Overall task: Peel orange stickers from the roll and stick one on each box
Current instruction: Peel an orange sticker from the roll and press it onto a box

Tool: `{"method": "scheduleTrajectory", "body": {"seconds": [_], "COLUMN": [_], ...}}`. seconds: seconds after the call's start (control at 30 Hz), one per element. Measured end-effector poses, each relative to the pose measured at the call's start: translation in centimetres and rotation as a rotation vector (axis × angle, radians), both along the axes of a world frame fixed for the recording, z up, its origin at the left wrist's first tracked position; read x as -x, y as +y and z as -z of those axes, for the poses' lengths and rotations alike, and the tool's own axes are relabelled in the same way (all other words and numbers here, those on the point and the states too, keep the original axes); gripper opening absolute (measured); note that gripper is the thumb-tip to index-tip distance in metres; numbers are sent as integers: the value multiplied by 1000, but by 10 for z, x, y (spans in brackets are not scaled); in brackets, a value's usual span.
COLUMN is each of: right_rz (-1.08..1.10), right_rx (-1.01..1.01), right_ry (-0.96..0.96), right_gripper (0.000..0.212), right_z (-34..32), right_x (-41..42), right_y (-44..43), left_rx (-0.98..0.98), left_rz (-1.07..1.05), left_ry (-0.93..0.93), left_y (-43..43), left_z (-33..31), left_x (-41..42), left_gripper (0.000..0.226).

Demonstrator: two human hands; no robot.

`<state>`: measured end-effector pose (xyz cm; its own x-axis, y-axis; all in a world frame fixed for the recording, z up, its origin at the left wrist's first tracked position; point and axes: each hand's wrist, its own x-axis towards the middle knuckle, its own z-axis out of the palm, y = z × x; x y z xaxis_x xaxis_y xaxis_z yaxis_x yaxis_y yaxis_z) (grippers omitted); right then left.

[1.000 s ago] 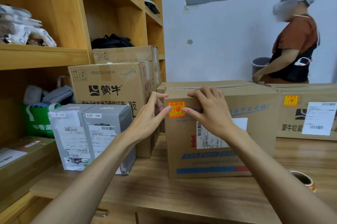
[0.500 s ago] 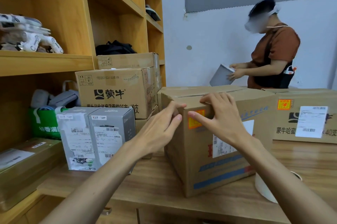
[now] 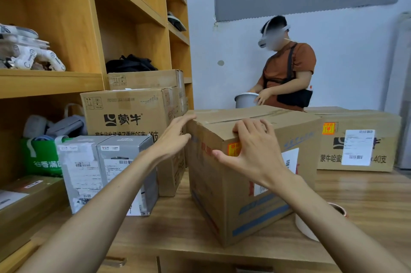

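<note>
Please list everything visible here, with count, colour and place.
centre box: one, brown, on table
right box: one, brown, behind it
sticker: one, orange, centre box
second sticker: one, orange, right box
sticker roll: one, pale, table right
grey boxes: two, grey, table left
stacked boxes: two, brown, left rear
green bag: one, green, far left
other person: one, brown shirt, background
left hand: one, centre box's left edge
right hand: one, its top front edge
</note>
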<state>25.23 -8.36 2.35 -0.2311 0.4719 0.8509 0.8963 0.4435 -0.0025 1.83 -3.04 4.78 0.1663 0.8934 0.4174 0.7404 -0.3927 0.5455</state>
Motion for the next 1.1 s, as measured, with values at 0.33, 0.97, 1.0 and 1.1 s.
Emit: {"method": "scheduleTrajectory", "body": {"seconds": [0.33,0.97,1.0,1.1], "right_rz": [-277,-370,-361,-341], "right_rx": [236,401,402,405], "right_ry": [154,293,299,313], "right_gripper": [57,41,41,43], "right_z": [3,0,1,3], "right_x": [-86,-141,-145,-150], "right_y": [-18,24,25,22], "left_rx": [-234,-378,-379,-403], "left_rz": [153,137,140,146], "left_ry": [-64,48,57,80], "left_y": [-32,-22,-21,-22], "left_z": [14,13,13,14], "left_x": [9,-22,-27,-36], "left_gripper": [36,44,44,44]}}
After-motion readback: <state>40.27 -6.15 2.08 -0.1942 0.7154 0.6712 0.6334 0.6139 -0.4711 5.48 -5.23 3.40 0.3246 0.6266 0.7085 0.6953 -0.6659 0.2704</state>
